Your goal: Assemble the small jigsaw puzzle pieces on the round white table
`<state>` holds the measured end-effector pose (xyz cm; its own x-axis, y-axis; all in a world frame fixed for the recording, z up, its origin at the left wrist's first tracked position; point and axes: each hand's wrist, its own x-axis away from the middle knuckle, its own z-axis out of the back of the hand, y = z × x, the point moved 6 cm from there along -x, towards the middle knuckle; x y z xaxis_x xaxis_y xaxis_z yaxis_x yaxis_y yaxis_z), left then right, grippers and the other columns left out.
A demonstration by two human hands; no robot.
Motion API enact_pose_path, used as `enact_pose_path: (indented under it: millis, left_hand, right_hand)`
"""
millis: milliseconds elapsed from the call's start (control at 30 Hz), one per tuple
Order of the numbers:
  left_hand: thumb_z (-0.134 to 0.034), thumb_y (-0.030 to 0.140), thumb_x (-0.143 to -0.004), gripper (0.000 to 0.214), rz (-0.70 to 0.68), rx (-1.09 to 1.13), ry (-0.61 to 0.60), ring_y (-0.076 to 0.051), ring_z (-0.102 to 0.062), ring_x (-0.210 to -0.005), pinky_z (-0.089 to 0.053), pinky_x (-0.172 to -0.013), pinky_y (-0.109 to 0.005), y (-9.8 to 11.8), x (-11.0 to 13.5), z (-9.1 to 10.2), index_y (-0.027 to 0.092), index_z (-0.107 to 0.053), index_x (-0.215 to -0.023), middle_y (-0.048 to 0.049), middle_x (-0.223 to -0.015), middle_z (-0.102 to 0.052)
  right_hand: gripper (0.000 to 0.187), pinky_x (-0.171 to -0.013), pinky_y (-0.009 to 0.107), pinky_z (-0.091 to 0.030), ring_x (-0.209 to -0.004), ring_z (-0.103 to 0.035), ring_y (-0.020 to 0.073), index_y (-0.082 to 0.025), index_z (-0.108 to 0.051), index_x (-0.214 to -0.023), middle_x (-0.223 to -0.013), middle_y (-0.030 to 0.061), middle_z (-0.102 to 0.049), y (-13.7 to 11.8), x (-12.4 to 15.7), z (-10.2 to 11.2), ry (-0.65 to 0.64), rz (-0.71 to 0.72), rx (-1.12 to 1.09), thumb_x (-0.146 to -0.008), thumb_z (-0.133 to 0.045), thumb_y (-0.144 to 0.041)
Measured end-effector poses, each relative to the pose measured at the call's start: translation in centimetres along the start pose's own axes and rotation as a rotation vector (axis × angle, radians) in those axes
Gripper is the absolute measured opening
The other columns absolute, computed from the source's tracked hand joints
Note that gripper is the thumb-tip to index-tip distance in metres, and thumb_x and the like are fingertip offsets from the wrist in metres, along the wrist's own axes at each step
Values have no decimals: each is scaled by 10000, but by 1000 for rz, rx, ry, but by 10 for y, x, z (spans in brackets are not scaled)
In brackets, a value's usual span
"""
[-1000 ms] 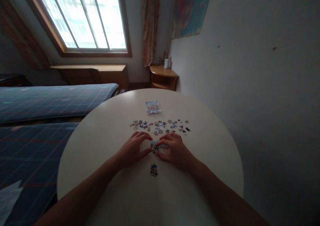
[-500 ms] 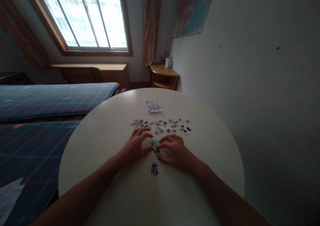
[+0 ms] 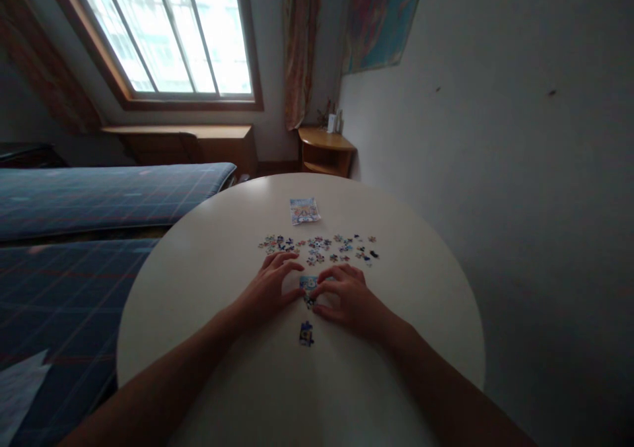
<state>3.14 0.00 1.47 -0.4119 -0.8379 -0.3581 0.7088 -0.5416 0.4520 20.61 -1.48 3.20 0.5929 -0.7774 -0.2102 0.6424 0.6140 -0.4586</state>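
Between my hands lies a small joined section of jigsaw puzzle (image 3: 308, 282), light blue at its top. My right hand (image 3: 349, 295) is closed, with its index finger and thumb at a puzzle piece (image 3: 310, 300) on the lower edge of that section; its fingers partly cover both. At the section's left side, my left hand (image 3: 271, 285) has its fingers apart and curved, and its thumb tip rests at or against the edge. Nearer to me is a separate dark blue and yellow joined puzzle section (image 3: 306, 334), which neither hand touches.
Several loose puzzle pieces (image 3: 319, 243) are spread in a band beyond my hands. Behind them lies a printed picture packet (image 3: 304, 210). Everything rests on a round white table (image 3: 198, 249), with a plaid-covered bed (image 3: 74, 288) to the left and a wall (image 3: 495, 170) to the right.
My right hand has shifted very slightly, and a bit more of the joined section's top shows. My left hand and the loose pieces stay in place.
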Motion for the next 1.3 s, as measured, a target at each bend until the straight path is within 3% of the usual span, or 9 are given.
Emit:
enact_pose_path:
  millis: [767, 967, 1300]
  left_hand:
    - [-728, 280, -820, 346, -2, -23, -8, -289, -391, -1339, -358, -1124, -512, 1, 0, -1, 240, -610, -1143, -72, -1352, -550]
    - [-733, 285, -814, 340, -8, -19, 13, -287, -410, -1330, -381, -1113, -508, 3, -1, -1, 248, -612, -1130, -65, -1342, -561]
    - [-759, 411, -785, 463, -47, -26, -9, -301, -400, -1338, -364, -1126, -511, 7, 1, 4, 244, -597, -1186, -88, -1367, -540]
  right_hand:
    - [190, -1048, 479, -277, -1174, -526, 252, -339, -748, -983, -1137, 24, -664, -5, 2, 4, 34, 37, 1, -796, -778, -352]
    - [88, -1040, 473, -276, -1152, -527, 241, -353, -761, -923, -1125, 11, -665, -3, 2, -2, 22, 50, 1, -837, -740, -356]
    - [204, -1053, 508, -279, -1177, -509, 268, -327, -757, -984, -1154, 35, -661, 3, 2, 9, 23, 1, 19, -782, -785, -333]
